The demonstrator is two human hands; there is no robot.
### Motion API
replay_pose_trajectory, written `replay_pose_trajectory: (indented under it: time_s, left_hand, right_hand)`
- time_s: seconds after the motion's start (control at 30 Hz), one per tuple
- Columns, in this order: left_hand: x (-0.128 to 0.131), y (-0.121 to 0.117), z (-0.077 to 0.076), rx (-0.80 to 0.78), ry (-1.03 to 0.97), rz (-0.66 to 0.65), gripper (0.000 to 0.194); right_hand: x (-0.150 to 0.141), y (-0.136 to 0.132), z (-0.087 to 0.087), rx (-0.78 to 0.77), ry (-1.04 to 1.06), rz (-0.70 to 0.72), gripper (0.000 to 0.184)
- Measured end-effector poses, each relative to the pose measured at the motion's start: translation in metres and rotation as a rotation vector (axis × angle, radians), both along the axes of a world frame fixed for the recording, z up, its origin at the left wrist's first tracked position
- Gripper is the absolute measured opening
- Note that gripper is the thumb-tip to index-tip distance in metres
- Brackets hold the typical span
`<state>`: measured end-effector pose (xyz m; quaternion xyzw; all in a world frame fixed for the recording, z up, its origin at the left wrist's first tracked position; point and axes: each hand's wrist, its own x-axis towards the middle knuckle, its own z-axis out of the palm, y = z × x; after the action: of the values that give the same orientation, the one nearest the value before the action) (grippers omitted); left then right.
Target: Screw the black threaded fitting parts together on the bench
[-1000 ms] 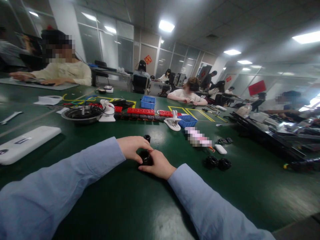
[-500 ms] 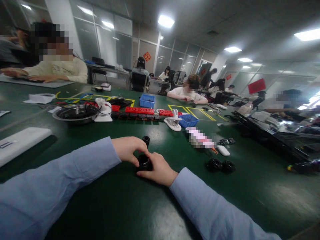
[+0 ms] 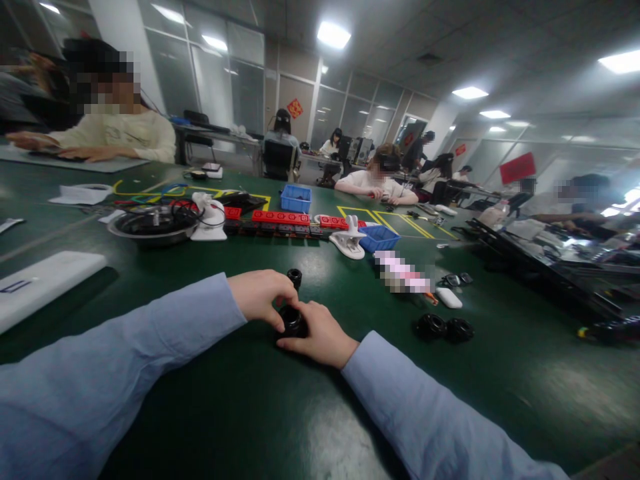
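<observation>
Both my hands close round a small black tyre-like wheel point(image 3: 293, 320) with a hole in its top, low on the green table. My left hand point(image 3: 263, 297) grips its left and far side, fingers bent over it. From the right my right hand point(image 3: 323, 333) wraps it, with the thumb along the near side. The fingertips of the two hands meet at the far rim, and part of the wheel is hidden by them. Just beyond my left fingers stands a smaller black ring-shaped piece point(image 3: 295, 277). Two similar black wheels point(image 3: 431, 326) lie side by side to the right.
Across the table run red power strips point(image 3: 281, 218), with blue bins point(image 3: 379, 238), a white clip stand point(image 3: 347, 239) and a metal bowl point(image 3: 150, 233). A white case point(image 3: 50, 283) lies left; glasses point(image 3: 453, 279) and a small white case point(image 3: 449, 298) lie right. Co-workers sit around.
My hands stay round the black wheel with only slight shifts of the fingers. The head view has turned a little, so the white case at left has slid partly out of view.
</observation>
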<state>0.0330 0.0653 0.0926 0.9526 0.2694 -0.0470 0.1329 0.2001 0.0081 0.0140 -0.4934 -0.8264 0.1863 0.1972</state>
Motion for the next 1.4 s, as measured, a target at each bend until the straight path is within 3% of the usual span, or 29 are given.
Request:
replay_pose_trajectory:
  time_s: [0.53,1.1,1.17,1.23,1.3,1.33,1.4]
  left_hand:
    - [0.007,-0.02,0.009,0.119,0.129,0.166,0.03]
    - [0.015,-0.041,0.008,0.27,0.233,0.294,0.038]
    - [0.015,-0.041,0.009,0.272,0.231,0.294,0.038]
    - [0.015,-0.04,0.01,0.256,0.237,0.294,0.038]
    - [0.015,-0.04,0.011,0.226,0.249,0.299,0.038]
    - [0.015,-0.04,0.012,0.21,0.255,0.302,0.038]
    - [0.016,-0.04,0.013,0.186,0.255,0.305,0.037]
  right_hand:
    - [-0.002,-0.001,0.001,-0.019,-0.036,-0.042,0.056]
    - [-0.005,0.002,-0.002,-0.003,-0.074,-0.061,0.043]
    - [-0.003,0.0,0.006,-0.037,-0.081,-0.031,0.044]
    - [0.007,-0.005,0.025,-0.125,-0.091,0.043,0.053]
    - [0.029,-0.013,0.054,-0.212,-0.096,0.079,0.08]
    - [0.045,-0.017,0.071,-0.236,-0.078,0.058,0.084]
    - [0.085,-0.02,0.103,-0.164,0.081,-0.056,0.069]
